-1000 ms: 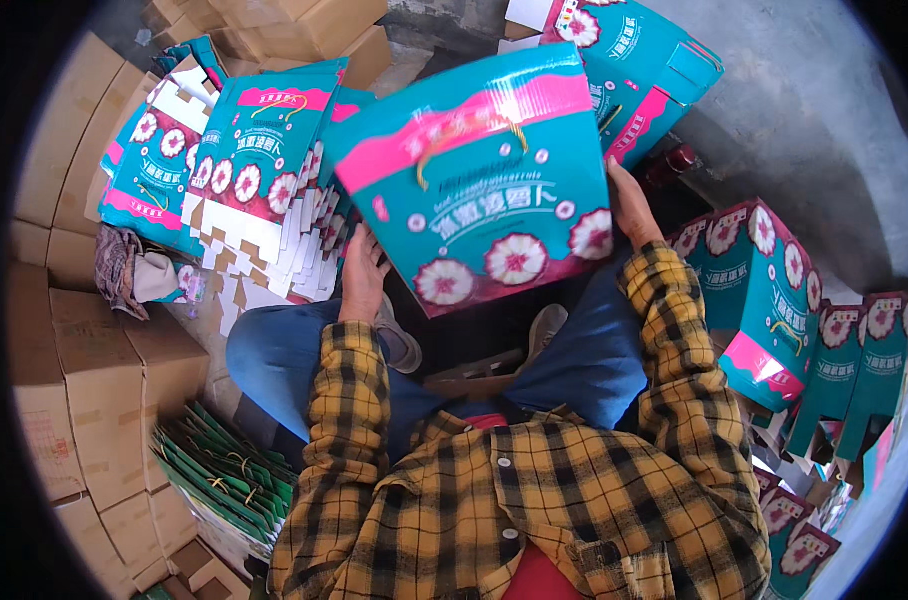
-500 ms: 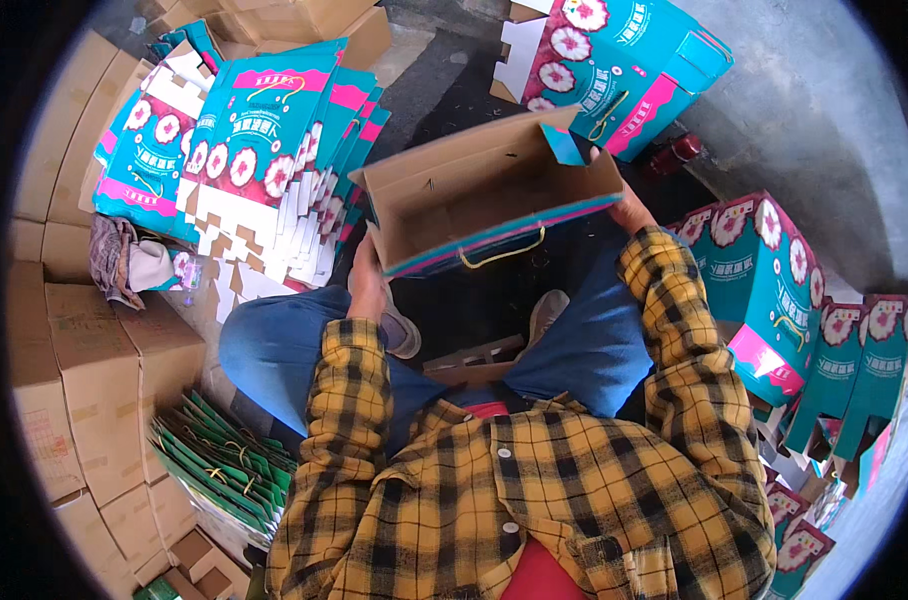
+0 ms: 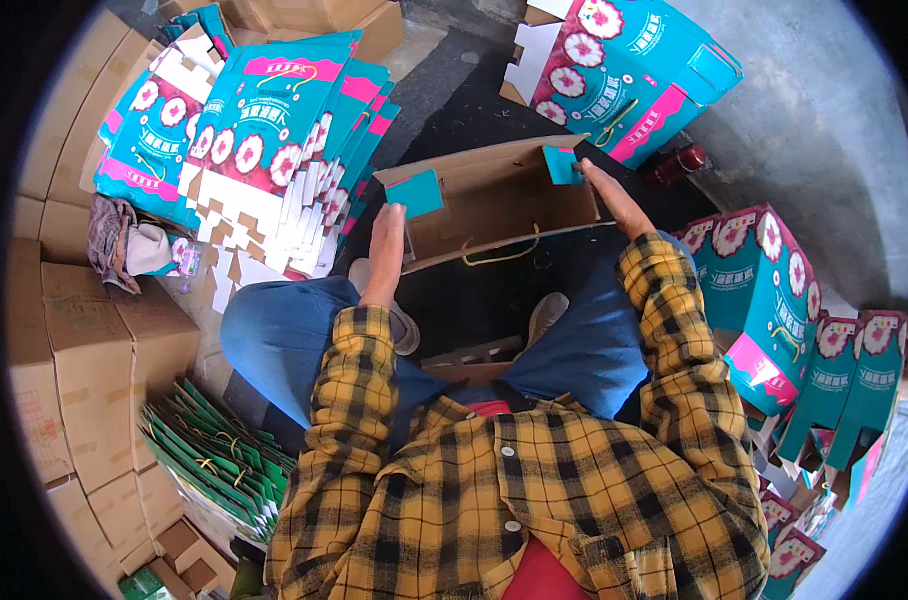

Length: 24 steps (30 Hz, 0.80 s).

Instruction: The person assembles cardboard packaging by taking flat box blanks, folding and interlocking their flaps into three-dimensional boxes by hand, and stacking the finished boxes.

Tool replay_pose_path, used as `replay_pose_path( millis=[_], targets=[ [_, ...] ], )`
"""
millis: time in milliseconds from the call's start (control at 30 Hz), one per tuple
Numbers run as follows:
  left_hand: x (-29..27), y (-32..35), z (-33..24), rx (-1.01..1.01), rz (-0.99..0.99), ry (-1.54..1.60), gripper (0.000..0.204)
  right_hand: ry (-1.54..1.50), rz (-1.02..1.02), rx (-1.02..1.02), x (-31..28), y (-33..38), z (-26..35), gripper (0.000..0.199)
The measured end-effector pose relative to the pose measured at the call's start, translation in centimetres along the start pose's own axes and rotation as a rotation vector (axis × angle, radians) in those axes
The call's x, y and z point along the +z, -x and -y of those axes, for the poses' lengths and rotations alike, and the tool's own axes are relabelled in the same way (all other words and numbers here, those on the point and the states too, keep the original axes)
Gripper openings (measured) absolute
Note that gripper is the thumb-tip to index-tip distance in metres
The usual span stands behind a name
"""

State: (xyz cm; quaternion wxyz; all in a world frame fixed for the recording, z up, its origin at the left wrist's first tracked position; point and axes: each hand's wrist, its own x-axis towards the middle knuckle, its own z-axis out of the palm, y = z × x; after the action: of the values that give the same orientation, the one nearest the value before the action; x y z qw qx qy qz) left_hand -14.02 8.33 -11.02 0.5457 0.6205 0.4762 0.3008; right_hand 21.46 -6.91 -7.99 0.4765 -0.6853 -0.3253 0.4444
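An open-topped cardboard gift box (image 3: 494,212) stands between my knees, brown inside, with a yellow cord handle (image 3: 501,258) on its near side. Teal end flaps lean in over the opening: a left flap (image 3: 417,194) and a right flap (image 3: 563,165). My left hand (image 3: 385,250) is at the box's left end, its straight fingers against the left flap's outer edge. Along the right end lies my right hand (image 3: 617,200), fingers stretched out flat with the tips by the right flap. Neither hand is wrapped round the box.
Flattened teal cartons (image 3: 259,120) are stacked at the far left. A formed teal box (image 3: 614,85) lies at the far right near a dark red cylinder (image 3: 679,163). More teal boxes (image 3: 749,300) stand at right. Green folded cartons (image 3: 214,460) and brown cartons (image 3: 89,350) line the left.
The box has gone from a tilted hold to a lower, more level position. Its left flap now leans inward. Both hands have gone from gripping its ends to lying flat against them.
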Motion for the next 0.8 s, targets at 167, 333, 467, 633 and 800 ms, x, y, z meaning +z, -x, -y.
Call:
replay_pose_path(
  millis=[167, 333, 467, 633, 800],
  targets=[
    [-0.2, 0.4, -1.0, 0.140, 0.117, -0.135, 0.055, -0.197, 0.025, 0.232, 0.4, 1.1, 1.7, 0.075],
    [1.2, 0.3, -1.1, 0.111, 0.198, -0.354, 0.067, 0.299, 0.111, 0.128, -1.7, 0.7, 0.2, 0.067],
    [1.2, -0.2, -1.6, 0.078, 0.179, -0.339, 0.071, 0.752, -0.137, -0.144, -1.0, 0.8, 1.0, 0.056],
    [0.6, -0.2, -0.7, 0.094, 0.163, -0.335, 0.070, 1.501, -0.017, -0.616, 3.4, 0.4, 3.4, 0.013],
    [0.9, -0.2, -1.3, 0.062, 0.144, -0.308, 0.068, 1.542, 0.176, -0.176, 4.3, -1.0, 3.5, 0.021]
  ],
)
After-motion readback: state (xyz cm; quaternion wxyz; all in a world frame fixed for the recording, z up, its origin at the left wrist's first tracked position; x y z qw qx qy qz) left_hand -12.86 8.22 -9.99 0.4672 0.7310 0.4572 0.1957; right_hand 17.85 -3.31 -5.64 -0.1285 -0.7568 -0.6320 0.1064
